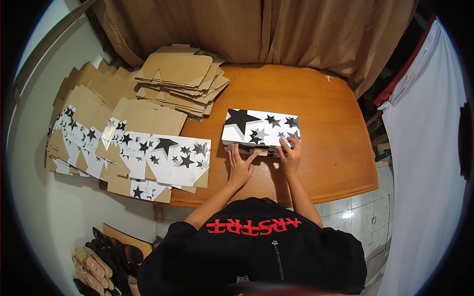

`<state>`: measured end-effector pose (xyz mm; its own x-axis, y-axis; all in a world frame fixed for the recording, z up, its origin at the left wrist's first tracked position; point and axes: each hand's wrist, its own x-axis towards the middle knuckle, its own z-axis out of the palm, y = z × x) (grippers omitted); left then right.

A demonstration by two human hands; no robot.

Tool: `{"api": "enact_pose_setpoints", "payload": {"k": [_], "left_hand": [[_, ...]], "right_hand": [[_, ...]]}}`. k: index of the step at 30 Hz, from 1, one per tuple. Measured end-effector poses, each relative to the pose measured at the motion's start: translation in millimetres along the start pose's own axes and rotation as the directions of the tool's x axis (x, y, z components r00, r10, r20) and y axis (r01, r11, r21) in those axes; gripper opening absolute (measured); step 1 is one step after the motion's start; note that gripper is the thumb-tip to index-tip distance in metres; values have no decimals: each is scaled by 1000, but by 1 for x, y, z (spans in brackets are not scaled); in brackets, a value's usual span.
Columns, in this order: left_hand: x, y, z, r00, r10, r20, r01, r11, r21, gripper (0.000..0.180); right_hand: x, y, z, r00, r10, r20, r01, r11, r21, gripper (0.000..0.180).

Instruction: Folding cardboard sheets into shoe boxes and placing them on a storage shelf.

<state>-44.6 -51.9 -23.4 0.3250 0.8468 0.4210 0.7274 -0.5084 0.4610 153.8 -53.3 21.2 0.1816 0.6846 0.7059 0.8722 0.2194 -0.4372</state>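
A closed cardboard box (259,129), white with black and grey stars, lies on the wooden table in front of me. My left hand (241,167) is at its front left, fingers stretched and spread against the front side, the thumb reaching toward a small light tan spot near the middle of that side. Around the front right corner my right hand (291,157) is bent, its fingertips on the top edge and side, gripping the box there. The lower front of the box is in shadow and partly hidden by my fingers.
Flat star-printed cardboard blanks (180,160) cover the table's left side. Behind them rises a stack of plain brown blanks (175,69). A brown curtain (227,29) hangs along the back, a white cloth (422,123) at the right. Shoes (98,266) lie at the lower left.
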Motion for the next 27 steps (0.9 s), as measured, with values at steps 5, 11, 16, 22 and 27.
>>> {"api": "enact_pose_setpoints", "payload": {"k": [5, 11, 16, 22, 27], "left_hand": [[-1, -5, -4, 981, -33, -193, 27, 999, -36, 53], [32, -15, -19, 875, -334, -351, 224, 921, -318, 62], [39, -34, -15, 937, -303, -176, 217, 896, -388, 55], [42, -16, -8, 900, -393, -191, 285, 859, -425, 57], [45, -4, -17, 898, -415, -144, 340, 864, -371, 65]], "right_hand": [[-5, 5, 3, 1000, -21, -11, 20, 998, -53, 26], [-15, 8, 5, 995, 78, 66, -75, 996, -52, 22], [-9, -6, 1, 987, 106, 121, -101, 994, -45, 27], [-5, -28, 11, 961, 167, 220, -144, 983, -114, 33], [-6, -36, 23, 946, 243, 212, -205, 960, -189, 31]]}}
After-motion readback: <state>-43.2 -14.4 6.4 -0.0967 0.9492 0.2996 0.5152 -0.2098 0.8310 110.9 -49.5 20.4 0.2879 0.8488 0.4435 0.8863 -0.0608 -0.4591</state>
